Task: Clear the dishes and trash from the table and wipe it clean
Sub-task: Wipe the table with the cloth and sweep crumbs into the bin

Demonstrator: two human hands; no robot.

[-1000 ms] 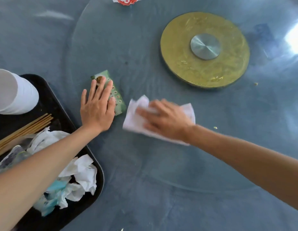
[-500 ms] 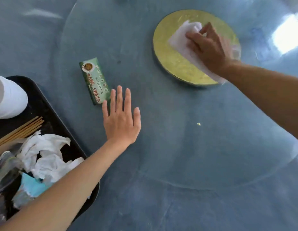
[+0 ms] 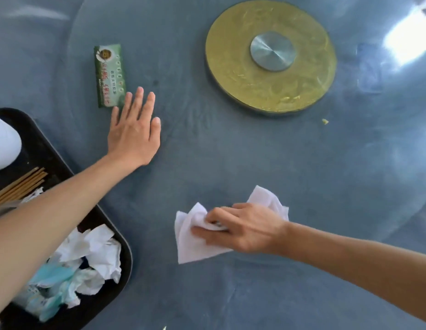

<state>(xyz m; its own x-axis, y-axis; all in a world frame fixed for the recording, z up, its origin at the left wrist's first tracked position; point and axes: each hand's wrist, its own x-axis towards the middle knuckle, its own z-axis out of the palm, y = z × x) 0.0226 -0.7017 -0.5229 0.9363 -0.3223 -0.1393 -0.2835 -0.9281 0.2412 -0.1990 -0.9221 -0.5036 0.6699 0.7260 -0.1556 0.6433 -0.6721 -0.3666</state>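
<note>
Your right hand [image 3: 243,228] is the nearest thing, low in the view w/ fingers curled, and it grips a white cloth [image 3: 190,241] against the blue-grey table [image 3: 231,163]. Part of the cloth sticks out behind the hand too. Thumb and fingers bunch the fabric, so the cloth is wrinkled, not flat.

On the left side, near you, a black tray [image 3: 125,260] sits on the table. Your left forearm passes over it. In the tray you have crumpled white napkins [image 3: 97,248], some light blue paper [image 3: 52,277], wooden chopsticks [image 3: 19,184] and, at the far left edge, a white bowl [image 3: 3,144], only partly in view.

Farther out, your left hand [image 3: 133,129] lies flat on the table, fingers straight and a bit spread, holding nothing. Just beyond its fingertips is a green packet [image 3: 109,75] w/ red print. The index finger looks very near the packet's lower corner; if it touches, I cannot tell.

To the right & farther, a small yellow crumb [image 3: 325,121] lies on the table. Beyond it is a round gold disc [image 3: 231,55] w/ a silver metal hub [image 3: 272,51] in its centre. At the far right, a bright light reflection [image 3: 404,41] shines on the glass.
</note>
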